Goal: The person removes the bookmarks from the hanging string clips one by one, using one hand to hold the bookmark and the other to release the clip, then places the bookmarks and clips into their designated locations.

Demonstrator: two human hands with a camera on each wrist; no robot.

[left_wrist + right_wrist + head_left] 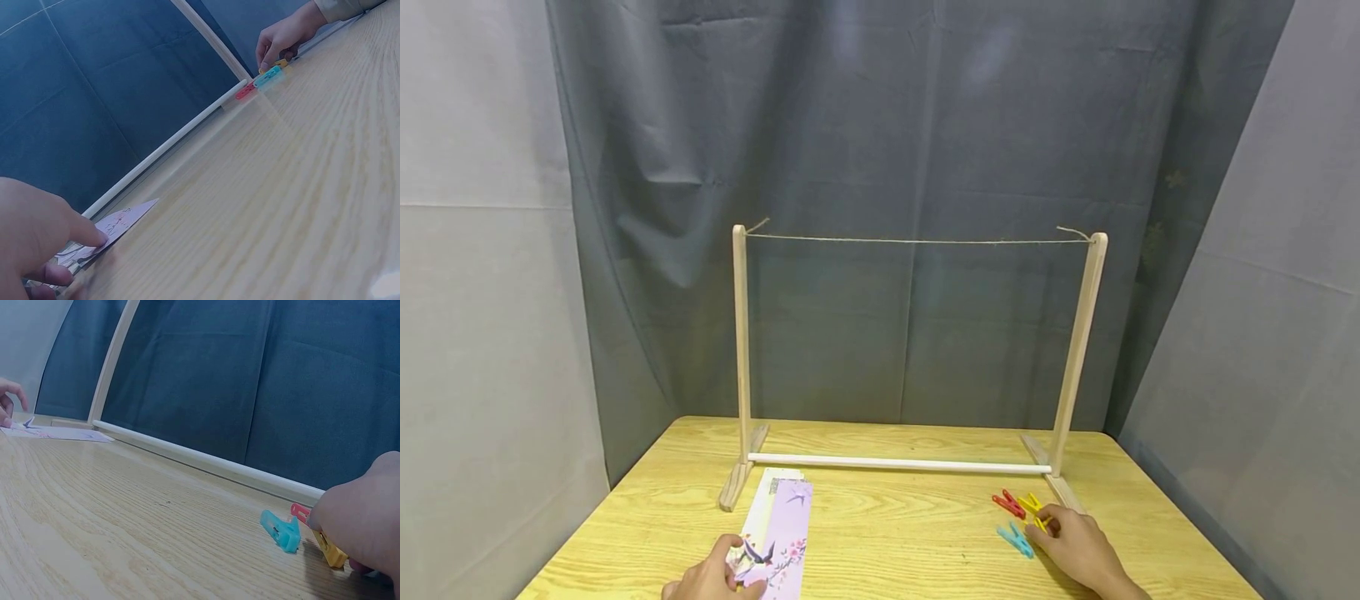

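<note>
In the head view my left hand (706,577) is at the near end of a lilac card (790,518) printed with birds and blossom, its thumb and fingers pinching the card's left edge. Partly under it lies a pale card (762,507). On the right, my right hand (1081,550) pinches a yellow clothespin (1040,524) at the tabletop; in the right wrist view the hand hides part of this clothespin (331,551). Close beside are a red clothespin (1009,503) and a light blue clothespin (1016,541), both lying on the wood.
A wooden frame stands behind, with a left post (741,342), a right post (1078,350), a white bottom bar (895,463) and a string (910,242) tied between the tops. Grey curtains (850,125) hang around the wooden table (895,533).
</note>
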